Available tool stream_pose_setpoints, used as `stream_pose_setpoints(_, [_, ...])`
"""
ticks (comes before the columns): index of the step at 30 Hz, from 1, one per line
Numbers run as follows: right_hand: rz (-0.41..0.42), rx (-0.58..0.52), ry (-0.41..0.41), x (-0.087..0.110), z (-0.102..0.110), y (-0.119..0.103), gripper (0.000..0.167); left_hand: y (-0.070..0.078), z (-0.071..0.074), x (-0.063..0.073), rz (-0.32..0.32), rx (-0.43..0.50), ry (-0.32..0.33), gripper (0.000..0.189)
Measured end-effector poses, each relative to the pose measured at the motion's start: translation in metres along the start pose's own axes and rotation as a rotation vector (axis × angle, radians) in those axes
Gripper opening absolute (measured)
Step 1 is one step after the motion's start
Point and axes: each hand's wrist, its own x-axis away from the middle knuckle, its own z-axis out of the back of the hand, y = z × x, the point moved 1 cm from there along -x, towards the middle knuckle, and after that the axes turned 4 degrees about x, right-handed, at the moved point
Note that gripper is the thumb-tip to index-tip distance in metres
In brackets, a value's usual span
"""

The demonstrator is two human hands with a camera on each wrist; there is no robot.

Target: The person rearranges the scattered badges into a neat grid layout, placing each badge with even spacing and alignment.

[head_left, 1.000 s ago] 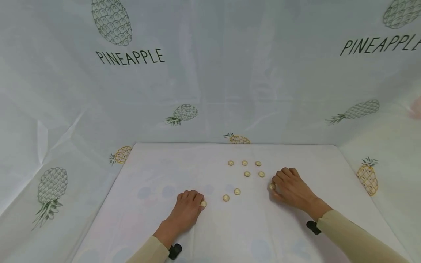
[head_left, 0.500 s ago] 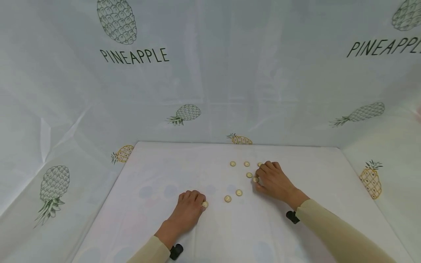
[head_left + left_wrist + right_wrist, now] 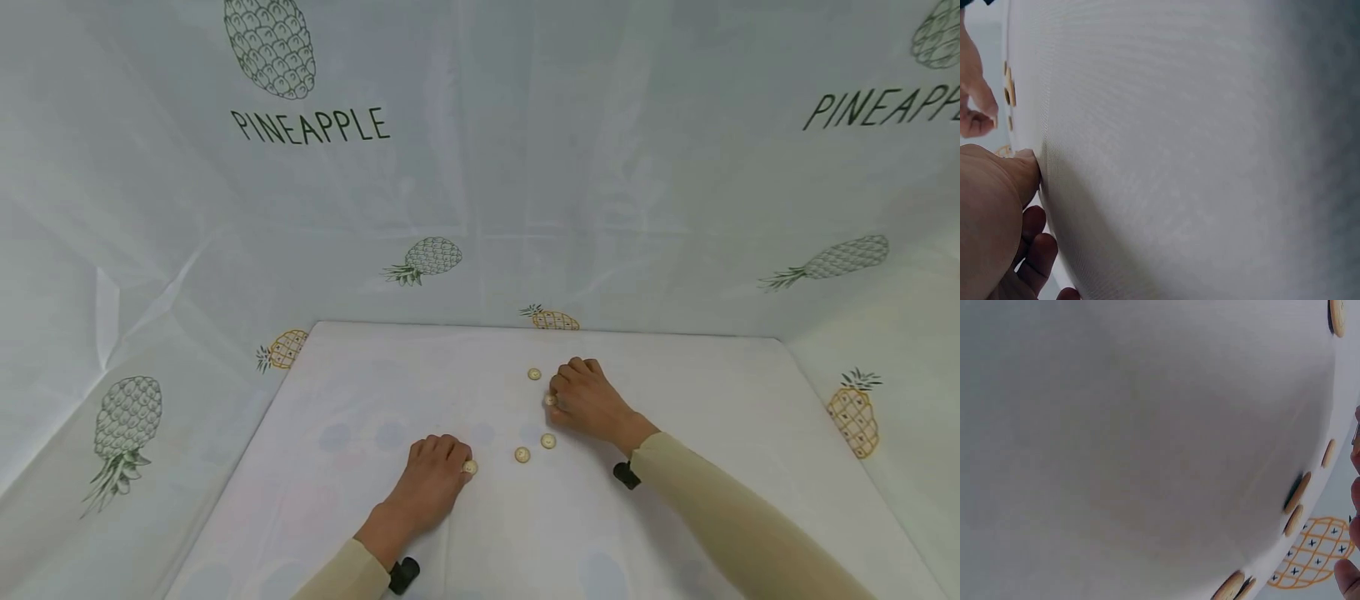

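In the head view my left hand [image 3: 431, 475] rests on the white table with curled fingers, holding a small round beige button [image 3: 469, 467] at its thumb and forefinger. The left wrist view shows its thumb against the cloth; the button is hidden there. My right hand [image 3: 588, 402], farther back, pinches another button [image 3: 551, 400] between thumb and fingers. Just left of it lies a loose button [image 3: 534, 374]. Two more, a nearer button [image 3: 522, 454] and its neighbour [image 3: 548, 441], lie between the hands. Other buttons are hidden behind my right hand in the head view.
The white-covered table [image 3: 375, 358] ends at a back edge against a hanging pineapple-print sheet [image 3: 495, 167], which also stands at both sides. Several buttons lie along the cloth in the right wrist view, one button [image 3: 1297, 492] near the middle of the row.
My right hand has moved left and slightly back with its button, now covering several of the back buttons. My left hand has stayed in place with its button. The view has shifted slightly.
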Motion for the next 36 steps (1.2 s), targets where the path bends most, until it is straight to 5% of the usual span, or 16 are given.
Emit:
stream_pose_setpoints(23, [-0.079,-0.043,-0.123,-0.022,-0.014,-0.012,0.019,-0.001,0.001,-0.001,0.006,0.002,-0.012,0.024])
stream_pose_setpoints(36, [-0.086,-0.057,-0.103,-0.022,-0.011,-0.015,0.019,-0.002,-0.002,-0.001,0.013,-0.004,-0.003,0.024])
